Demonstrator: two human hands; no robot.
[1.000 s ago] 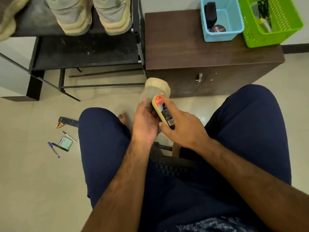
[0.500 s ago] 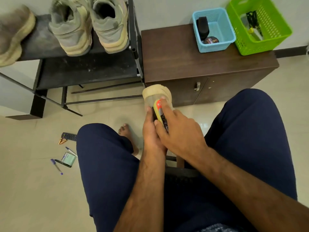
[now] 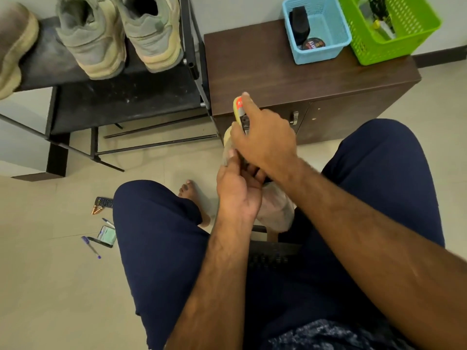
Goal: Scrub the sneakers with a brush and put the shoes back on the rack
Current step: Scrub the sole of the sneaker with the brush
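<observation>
- Where the two hands meet above the knees, a pale grey sneaker with a cream sole (image 3: 276, 210) is held clear of the floor, between the thighs and in front of the cabinet.
- Left hand (image 3: 237, 190): fingers are curled round the side of the sneaker and the thumb is laid along its upper. The shoe is gripped.
- Right hand (image 3: 262, 145): it is closed round a yellow plastic brush with a red label (image 3: 238, 107). The index finger is stretched straight along the brush's back and the other fingers are wrapped round its body. The brush is carried over the sneaker's toe end. The bristles are hidden, so contact cannot be told.
- Black metal shoe rack (image 3: 126, 102): placed at upper left. A pair of grey-green sneakers with cream soles (image 3: 91, 39) is kept on its upper shelf, and a tan shoe (image 3: 12, 46) is cut off by the frame edge.
- Dark brown wooden cabinet (image 3: 278, 72): set just beside the rack. A light blue plastic basket (image 3: 338, 46) and a lime green plastic basket (image 3: 379, 51) are stood side by side on top.
- Beige tiled floor (image 3: 50, 286): a black remote control (image 3: 104, 202), a purple pen (image 3: 91, 247) and a bare foot (image 3: 192, 198) are noted on it.
</observation>
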